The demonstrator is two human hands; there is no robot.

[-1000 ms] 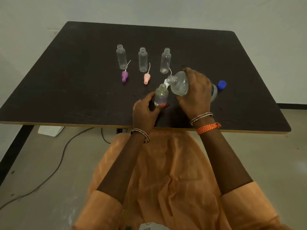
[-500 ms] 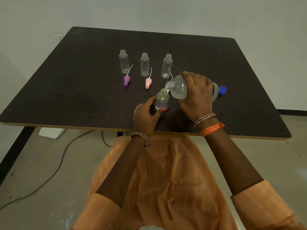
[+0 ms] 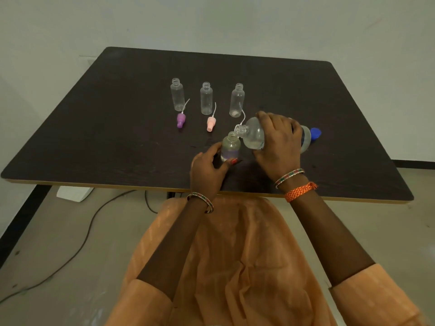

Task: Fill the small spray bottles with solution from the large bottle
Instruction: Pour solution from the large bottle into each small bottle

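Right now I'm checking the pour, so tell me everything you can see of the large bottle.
The large bottle is clear, looks like plastic, with a rounded shoulder and a narrow threaded neck, uncapped. It is tipped nearly flat above the table, mouth at the rim of the small bottle. The right hand grips its middle from above. Some clear liquid shows inside.

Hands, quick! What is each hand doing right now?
Left hand: fingers curled round the small bottle, holding it on the table.
Right hand: gripping the tilted large bottle, neck over the small bottle's mouth.
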